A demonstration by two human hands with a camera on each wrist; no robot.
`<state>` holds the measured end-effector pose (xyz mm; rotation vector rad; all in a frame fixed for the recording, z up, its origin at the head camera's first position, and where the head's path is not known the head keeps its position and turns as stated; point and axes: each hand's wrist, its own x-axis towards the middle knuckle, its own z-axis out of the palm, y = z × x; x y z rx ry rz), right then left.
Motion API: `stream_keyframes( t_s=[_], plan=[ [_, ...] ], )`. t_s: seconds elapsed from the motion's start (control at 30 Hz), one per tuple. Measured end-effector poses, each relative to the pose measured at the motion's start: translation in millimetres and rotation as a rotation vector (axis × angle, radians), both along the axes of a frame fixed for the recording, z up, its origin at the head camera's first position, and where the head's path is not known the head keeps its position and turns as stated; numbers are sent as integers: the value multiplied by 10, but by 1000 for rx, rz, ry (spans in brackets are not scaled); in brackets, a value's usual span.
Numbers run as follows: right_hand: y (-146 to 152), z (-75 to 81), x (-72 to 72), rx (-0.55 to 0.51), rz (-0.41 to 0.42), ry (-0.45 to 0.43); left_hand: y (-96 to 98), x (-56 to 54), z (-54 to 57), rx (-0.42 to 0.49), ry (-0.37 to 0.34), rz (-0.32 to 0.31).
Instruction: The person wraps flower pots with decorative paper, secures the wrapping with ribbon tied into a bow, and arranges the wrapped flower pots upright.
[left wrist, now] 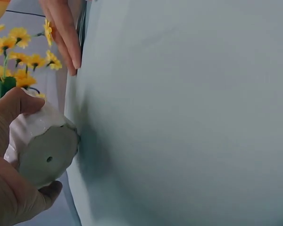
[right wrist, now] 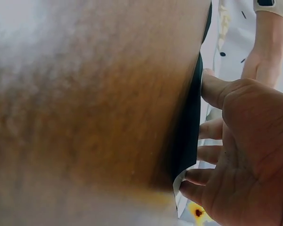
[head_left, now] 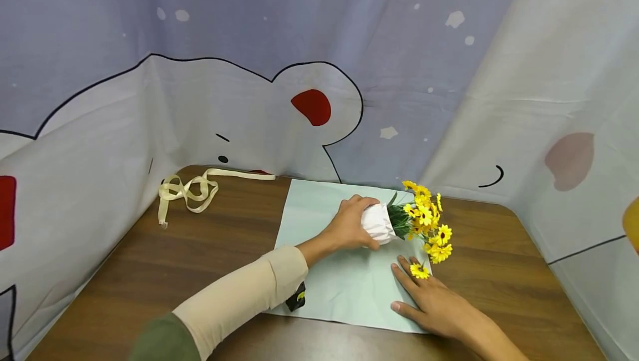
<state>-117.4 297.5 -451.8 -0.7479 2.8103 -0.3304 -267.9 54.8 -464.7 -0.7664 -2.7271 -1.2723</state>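
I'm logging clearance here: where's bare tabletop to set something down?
Bare wood lies between the ribbon and left sleeve, and right of the flowers. Crowded: the mint sheet around the white pot, left hand and right hand.

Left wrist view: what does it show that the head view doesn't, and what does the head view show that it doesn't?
Only the left wrist view shows the grey, scallop-edged underside of the round white pot, with a small dark hole in it.

Only the head view shows the tangled cream ribbon and the brown wood-grain table.

Both show the pot gripped by the left hand, its yellow daisy-like flowers, the pale green sheet and the right hand.
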Motion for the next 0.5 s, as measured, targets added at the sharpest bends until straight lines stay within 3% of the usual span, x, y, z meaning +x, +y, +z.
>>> stream_keyframes(
  t_s=[0.07,0.13,0.17,0.23,0.27,0.37,0.4,0.47,0.5],
  plan=[
    [0,-4,5,-2,-2,-3,62,-19,-31,-20,11,6],
    [-4,-5,14,-7,-13,-23,77,114,191,-36,-45,6],
    [-7,-8,19,-11,-18,-31,131,40,70,-47,-16,14],
    [-12,-16,29,-17,-26,-44,170,12,25,-57,-9,14],
    [-15,-19,34,-20,-29,-48,202,-65,-101,-62,25,19],
    [-23,-29,41,-27,-31,-40,263,-177,-252,-76,56,10],
    [-25,-31,42,-28,-32,-37,247,-138,-172,-75,33,-4],
    [-26,-32,42,-27,-32,-33,278,-194,-235,-88,46,-15],
    [-27,-31,43,-27,-33,-34,280,-168,-181,-90,25,-26]
  ],
)
